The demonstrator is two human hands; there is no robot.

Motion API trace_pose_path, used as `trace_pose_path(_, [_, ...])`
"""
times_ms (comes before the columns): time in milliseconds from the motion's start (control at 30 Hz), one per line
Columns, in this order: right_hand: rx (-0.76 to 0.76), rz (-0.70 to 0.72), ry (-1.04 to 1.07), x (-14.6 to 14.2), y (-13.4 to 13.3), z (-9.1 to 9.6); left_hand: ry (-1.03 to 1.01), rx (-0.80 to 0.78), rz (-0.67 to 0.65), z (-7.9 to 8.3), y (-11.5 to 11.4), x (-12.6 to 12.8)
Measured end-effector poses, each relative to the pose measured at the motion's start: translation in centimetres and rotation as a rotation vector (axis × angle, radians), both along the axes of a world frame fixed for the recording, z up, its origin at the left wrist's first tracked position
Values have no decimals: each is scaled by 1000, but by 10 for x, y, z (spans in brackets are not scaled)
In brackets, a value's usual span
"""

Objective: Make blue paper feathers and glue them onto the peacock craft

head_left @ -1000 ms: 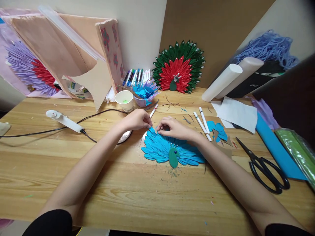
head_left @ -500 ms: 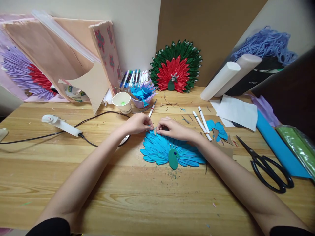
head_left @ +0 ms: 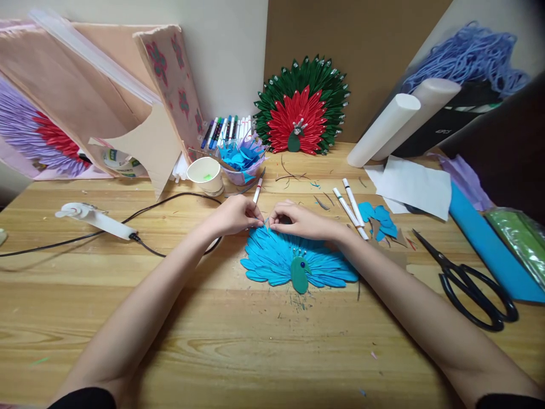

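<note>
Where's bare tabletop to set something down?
Front middle, between the left forearm and right forearm, below the blue peacock: mostly bare wood with small scraps. Front left too, between the corded white tool and left forearm. Crowded: the far side, with paper cup and bowl; the right, with white markers and scissors.

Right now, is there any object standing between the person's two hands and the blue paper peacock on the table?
Nothing visible does. The left hand and right hand are both at the upper edge of the peacock. The nearby marker lies beyond the left hand, not between.
</note>
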State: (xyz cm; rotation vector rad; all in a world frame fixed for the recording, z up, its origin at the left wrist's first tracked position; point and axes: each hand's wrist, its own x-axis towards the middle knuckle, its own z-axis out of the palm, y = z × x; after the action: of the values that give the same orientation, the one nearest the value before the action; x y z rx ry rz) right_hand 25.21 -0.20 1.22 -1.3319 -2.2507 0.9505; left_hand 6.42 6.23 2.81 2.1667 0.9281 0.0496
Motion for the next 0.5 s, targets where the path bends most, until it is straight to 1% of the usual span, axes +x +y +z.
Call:
trace_pose_path(200, [68,45,-26,-1,0,-3,-11,45,-27,3,-1,1])
trace_pose_path(500, [59,89,-45,1,0,-2,-27,25,-36,0,-1,1])
